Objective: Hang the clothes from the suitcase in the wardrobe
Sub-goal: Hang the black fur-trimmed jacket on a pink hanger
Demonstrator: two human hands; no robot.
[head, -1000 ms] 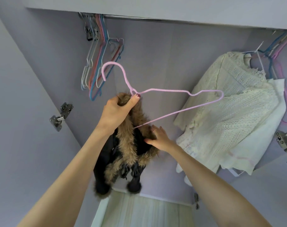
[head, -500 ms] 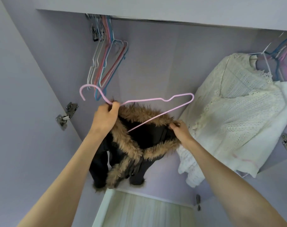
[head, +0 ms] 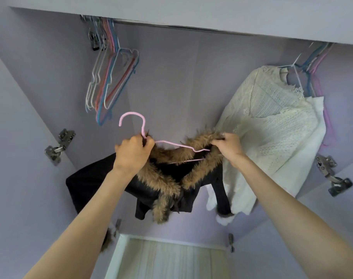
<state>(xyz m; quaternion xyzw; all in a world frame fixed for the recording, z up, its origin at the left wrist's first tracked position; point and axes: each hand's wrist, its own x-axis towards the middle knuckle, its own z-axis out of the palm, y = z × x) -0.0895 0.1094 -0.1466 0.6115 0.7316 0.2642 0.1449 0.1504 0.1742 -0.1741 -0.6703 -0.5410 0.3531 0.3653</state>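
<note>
Inside the lilac wardrobe [head: 191,81], the left hand [head: 132,153] is closed around the neck of one pink hanger [head: 143,127] while the right hand [head: 230,146] pinches the fur collar of one black jacket [head: 159,188] over it, between a bunch of empty hangers [head: 109,81] and one cream knit top [head: 276,125].

Non-task items: door hardware, floor strip.
Metal hinge [head: 59,147] on left panel, another hinge [head: 332,176] on right panel; pale wood floor [head: 167,260] visible at bottom centre.

The pink hanger's [head: 143,127] right end hides inside the fur collar [head: 171,174].
</note>
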